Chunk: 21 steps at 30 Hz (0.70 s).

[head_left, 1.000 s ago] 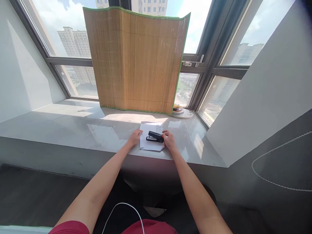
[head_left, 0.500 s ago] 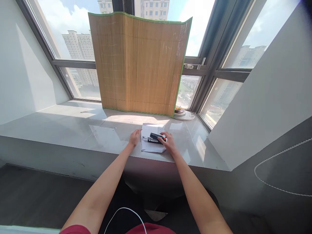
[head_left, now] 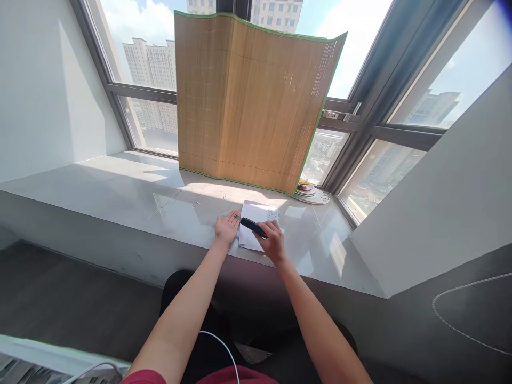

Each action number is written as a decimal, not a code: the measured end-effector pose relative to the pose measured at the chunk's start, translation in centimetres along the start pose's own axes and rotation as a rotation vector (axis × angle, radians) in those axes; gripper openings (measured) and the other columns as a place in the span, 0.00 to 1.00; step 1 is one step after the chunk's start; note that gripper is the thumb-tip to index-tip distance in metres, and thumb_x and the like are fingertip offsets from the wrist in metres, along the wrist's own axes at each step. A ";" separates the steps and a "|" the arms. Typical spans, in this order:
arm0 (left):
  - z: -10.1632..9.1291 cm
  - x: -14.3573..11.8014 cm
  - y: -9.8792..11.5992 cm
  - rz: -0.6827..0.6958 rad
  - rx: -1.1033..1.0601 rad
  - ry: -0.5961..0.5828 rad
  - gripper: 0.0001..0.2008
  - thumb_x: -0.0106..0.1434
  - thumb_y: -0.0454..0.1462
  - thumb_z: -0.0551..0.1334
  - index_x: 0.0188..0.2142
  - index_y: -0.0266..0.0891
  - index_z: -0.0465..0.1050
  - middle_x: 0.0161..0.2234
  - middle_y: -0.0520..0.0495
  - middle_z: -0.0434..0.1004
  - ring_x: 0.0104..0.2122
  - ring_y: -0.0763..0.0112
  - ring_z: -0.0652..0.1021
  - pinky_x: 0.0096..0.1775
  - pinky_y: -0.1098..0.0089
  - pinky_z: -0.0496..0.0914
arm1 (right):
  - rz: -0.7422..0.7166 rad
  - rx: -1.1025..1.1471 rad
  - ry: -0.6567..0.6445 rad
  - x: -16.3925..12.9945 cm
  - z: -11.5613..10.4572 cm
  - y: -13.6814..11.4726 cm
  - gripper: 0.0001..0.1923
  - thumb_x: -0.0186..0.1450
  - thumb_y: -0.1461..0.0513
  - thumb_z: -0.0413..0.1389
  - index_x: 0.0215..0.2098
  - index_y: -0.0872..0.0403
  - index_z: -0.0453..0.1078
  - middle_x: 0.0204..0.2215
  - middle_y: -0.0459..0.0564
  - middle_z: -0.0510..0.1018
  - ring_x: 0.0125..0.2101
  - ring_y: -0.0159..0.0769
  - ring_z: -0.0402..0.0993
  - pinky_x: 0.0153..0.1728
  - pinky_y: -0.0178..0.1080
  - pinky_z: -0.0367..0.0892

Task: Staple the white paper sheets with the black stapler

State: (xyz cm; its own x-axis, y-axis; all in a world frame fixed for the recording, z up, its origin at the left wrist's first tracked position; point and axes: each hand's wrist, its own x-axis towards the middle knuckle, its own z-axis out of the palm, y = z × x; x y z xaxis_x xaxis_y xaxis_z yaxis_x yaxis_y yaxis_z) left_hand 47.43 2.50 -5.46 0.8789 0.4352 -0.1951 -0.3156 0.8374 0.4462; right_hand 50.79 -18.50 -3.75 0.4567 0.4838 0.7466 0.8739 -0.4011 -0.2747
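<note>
Over the sunlit windowsill (head_left: 120, 189) and paper (head_left: 255, 211), our right hand (head_left: 273, 241) gripped a black stapler (head_left: 251, 225); our left hand (head_left: 226, 228) spread palm-up at its tip (contact unclear).

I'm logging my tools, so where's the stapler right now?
In the head view, the black stapler is just below the centre, gripped in the right hand over the white paper, its front end at the upturned left hand.

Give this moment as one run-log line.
right hand: gripping black stapler | left hand: open, palm up by stapler's tip, contact unclear | paper: lying on windowsill
</note>
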 end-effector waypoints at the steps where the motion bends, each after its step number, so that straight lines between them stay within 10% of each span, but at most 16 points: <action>1: 0.1 0.0 0.0 0.000 -0.022 -0.002 0.35 0.76 0.52 0.39 0.64 0.33 0.70 0.65 0.30 0.69 0.65 0.55 0.72 0.61 0.57 0.72 | -0.096 -0.059 -0.028 0.0 0.3 -0.9 0.09 0.70 0.63 0.59 0.48 0.51 0.77 0.39 0.52 0.81 0.41 0.44 0.70 0.43 0.43 0.68; 5: 0.1 -0.1 0.0 0.009 -0.056 -0.015 0.37 0.76 0.52 0.37 0.63 0.30 0.70 0.64 0.29 0.70 0.64 0.55 0.73 0.59 0.58 0.74 | -0.344 -0.209 -0.054 -0.3 1.5 -2.7 0.16 0.72 0.69 0.53 0.54 0.50 0.75 0.46 0.53 0.80 0.44 0.43 0.69 0.48 0.44 0.68; 12: 0.1 -0.4 -0.2 0.096 0.051 -0.131 0.37 0.76 0.48 0.34 0.63 0.28 0.70 0.63 0.30 0.72 0.63 0.56 0.74 0.63 0.56 0.70 | -0.251 -0.142 -0.172 -0.5 0.8 -2.5 0.22 0.73 0.69 0.51 0.59 0.42 0.75 0.50 0.51 0.79 0.50 0.44 0.70 0.54 0.46 0.66; 21: 0.3 -1.1 0.1 0.134 0.108 -0.117 0.34 0.76 0.45 0.35 0.63 0.32 0.71 0.66 0.34 0.68 0.65 0.58 0.72 0.59 0.59 0.74 | 0.536 0.065 0.126 -1.2 0.2 -1.8 0.14 0.67 0.51 0.61 0.44 0.48 0.82 0.37 0.54 0.81 0.39 0.48 0.75 0.43 0.46 0.68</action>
State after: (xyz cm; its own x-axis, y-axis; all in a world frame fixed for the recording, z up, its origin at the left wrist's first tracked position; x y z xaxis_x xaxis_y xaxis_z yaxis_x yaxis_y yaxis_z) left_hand 46.51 2.05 -4.95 0.8691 0.4938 -0.0280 -0.3977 0.7315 0.5539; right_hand 48.73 -18.18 -4.27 0.8205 0.1266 0.5575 0.5347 -0.5151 -0.6699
